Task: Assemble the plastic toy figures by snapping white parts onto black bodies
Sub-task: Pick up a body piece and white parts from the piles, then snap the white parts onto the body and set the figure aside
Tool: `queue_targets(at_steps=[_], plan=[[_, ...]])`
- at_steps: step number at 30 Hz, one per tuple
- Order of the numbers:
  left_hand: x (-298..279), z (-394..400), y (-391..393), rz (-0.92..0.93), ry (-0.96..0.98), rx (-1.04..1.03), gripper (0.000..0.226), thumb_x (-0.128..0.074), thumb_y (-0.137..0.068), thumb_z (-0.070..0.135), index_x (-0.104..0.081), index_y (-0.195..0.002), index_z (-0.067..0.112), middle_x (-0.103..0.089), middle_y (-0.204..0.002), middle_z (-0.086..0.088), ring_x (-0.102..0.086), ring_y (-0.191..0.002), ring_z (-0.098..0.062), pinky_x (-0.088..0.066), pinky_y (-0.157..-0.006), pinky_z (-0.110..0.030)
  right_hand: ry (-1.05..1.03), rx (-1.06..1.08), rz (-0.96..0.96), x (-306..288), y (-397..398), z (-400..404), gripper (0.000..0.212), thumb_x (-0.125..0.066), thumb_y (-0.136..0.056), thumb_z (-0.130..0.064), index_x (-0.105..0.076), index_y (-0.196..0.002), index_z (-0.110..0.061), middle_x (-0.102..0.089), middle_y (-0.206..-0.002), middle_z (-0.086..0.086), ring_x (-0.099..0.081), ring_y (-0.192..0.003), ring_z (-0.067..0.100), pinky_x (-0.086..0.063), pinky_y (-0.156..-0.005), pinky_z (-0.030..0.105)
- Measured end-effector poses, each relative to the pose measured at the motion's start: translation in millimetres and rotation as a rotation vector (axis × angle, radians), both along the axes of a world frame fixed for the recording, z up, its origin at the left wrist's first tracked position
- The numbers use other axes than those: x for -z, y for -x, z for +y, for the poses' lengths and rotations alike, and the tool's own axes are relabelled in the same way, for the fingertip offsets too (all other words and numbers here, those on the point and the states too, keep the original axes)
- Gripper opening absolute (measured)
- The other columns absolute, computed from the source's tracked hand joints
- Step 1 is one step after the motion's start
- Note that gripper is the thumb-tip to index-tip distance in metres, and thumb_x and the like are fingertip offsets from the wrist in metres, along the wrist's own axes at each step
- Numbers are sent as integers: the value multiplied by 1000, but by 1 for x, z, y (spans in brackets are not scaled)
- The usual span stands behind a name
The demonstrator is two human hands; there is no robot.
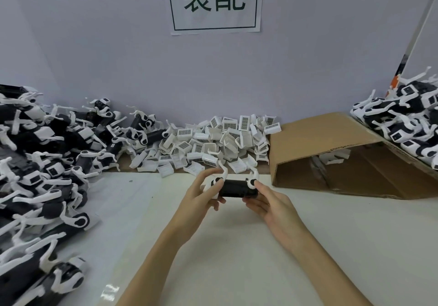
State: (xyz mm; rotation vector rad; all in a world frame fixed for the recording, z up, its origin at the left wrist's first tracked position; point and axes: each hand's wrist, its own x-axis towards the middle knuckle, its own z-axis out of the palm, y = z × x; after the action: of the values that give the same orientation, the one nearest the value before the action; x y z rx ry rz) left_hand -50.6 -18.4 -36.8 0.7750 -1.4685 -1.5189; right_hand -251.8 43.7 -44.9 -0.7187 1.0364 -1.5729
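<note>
A black toy body [237,188] with white legs sticking up hangs above the table's middle, held between both hands. My left hand [205,193] grips its left end, fingers curled round the white part there. My right hand [267,201] holds the right end, thumb by a white leg joint. Loose white shell parts [213,139] lie heaped against the back wall. Black-and-white figures [42,163] form a big pile along the left side.
A tilted cardboard box [331,153] lies open at the right, with more figures [403,120] stacked on its upper flap. A paper sign [214,2] hangs on the wall. The white tabletop [237,246] stretches below my forearms.
</note>
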Motion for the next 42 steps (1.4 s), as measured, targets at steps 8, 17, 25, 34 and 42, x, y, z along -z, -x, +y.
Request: queue_targets(at_steps=[8,17,25,34,42], plan=[[7,-3,5,-2,-51,-113,66,-83,-82,57,-57,-137,32,-81,-109,-14,-78,-90,-34,-56,-102,-48,-73,-4,28,0,-2,-1,26,-69,-98,-25,-75,-110,-3,-74,-101,15,-76,-90,30,-61,-79,36],[3,3,9,-1,-7,-94,70,-83,-75,74,-49,-132,50,-81,-115,0,-79,-101,-27,-48,-110,-49,65,11,186,-4,7,3,53,-75,-83,-43,-74,-119,-4,-78,-114,9,-75,-108,26,-53,-101,31],[0,10,15,-75,4,-210,59,-76,-78,70,-81,-101,15,-79,-90,-13,-76,-76,-27,-61,-79,-38,70,22,278,-6,2,6,58,-71,-85,-55,-73,-121,-9,-78,-114,6,-74,-109,24,-56,-99,36],[-6,9,2,-131,55,-28,58,-71,-89,66,-77,-121,19,-79,-107,-7,-74,-82,-25,-58,-85,-36,153,122,382,-13,6,13,52,-69,-85,-54,-73,-111,-10,-78,-96,4,-75,-91,21,-59,-83,25],[-5,8,4,-80,-61,11,72,-63,-89,76,-80,-119,13,-77,-94,-23,-52,-58,-24,-45,-56,-28,88,127,412,-16,1,16,65,-65,-84,-60,-54,-136,-23,-76,-88,0,-74,-81,21,-61,-70,29]])
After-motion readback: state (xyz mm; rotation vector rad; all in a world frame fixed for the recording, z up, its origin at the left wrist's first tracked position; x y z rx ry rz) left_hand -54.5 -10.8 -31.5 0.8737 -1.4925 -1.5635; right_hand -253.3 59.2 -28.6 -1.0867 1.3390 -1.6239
